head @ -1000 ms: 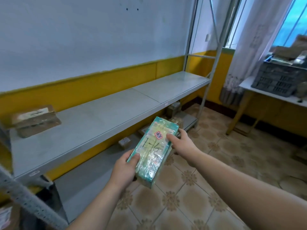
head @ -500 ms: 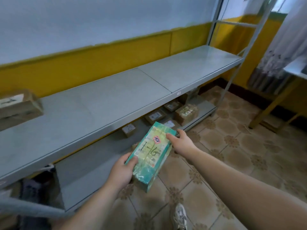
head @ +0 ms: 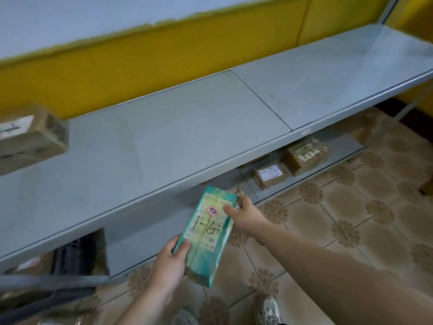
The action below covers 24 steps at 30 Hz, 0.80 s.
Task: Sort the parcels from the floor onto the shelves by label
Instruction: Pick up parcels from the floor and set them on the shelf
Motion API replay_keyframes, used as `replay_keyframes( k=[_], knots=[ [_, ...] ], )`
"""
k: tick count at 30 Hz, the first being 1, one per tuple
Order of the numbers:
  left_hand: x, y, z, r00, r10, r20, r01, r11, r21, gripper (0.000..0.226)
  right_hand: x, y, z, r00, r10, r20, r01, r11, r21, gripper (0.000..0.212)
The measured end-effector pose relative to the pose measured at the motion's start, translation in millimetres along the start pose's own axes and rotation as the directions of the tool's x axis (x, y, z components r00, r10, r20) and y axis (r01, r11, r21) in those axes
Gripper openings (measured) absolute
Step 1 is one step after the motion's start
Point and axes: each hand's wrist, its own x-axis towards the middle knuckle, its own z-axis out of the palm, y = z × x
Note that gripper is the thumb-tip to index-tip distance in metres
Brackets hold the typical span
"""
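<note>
Nearest: one pale shoe (head: 267,309) on the tiled floor (head: 339,207), toe toward the rack.

Both hands are up in front and apart, one at each end of the green parcel (head: 208,238). The left hand (head: 168,266) grips the near lower corner, thumb laid on the top face. The right hand (head: 246,215) holds the far right edge, thumb tip on the face beside the red sticker (head: 212,211). The parcel is in the air, tilted, long axis pointing at the rack. It sits just in front of the lower shelf (head: 140,245) and below the front edge of the upper shelf (head: 164,141). Handwritten "1-16" faces up, readable.

Step in hand, as I judge it: reading the mark and choosing a slot. To do it well:
- Hold the written face up, clear of both thumbs.
- Check the number against the small white tag (head: 305,131) on the upper shelf's edge. It is too small to read from here.
- The wrap looks glossy, so probably slippery. Use two hands until it lies flat on the metal, then slide it in with the writing outward.

Farther: a flat brown box (head: 271,175) and a taped brown bundle (head: 304,156) sit on the lower shelf to the right, labels up. Set the parcel down beside them, not on them. Another brown carton (head: 30,137) sits at the upper shelf's left end. Behind is the yellow wall band (head: 164,50).
</note>
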Motion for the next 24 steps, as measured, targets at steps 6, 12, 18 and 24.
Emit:
replay_keyframes(
  k=[6,12,18,24],
  knots=[
    [108,-46,-7,0.999,-0.005,-0.048,0.011,0.992,0.126,0.019,109,17,60,0.998,-0.028,0.065,0.034,0.995,-0.096,0.070],
    [238,-111,33,0.980,-0.051,-0.192,0.050,0.999,-0.009,0.018,250,65,125,0.978,-0.137,0.159,0.158,0.979,-0.127,0.060],
    [340,-157,66,0.969,-0.018,-0.245,-0.018,0.990,-0.141,0.025,360,111,164,0.940,-0.295,0.169,0.315,0.944,-0.103,0.059],
    [426,-192,77,0.950,0.118,-0.288,-0.167,0.974,-0.153,0.017,443,149,181,0.870,-0.464,0.164,0.492,0.839,-0.232,0.068]
  ],
)
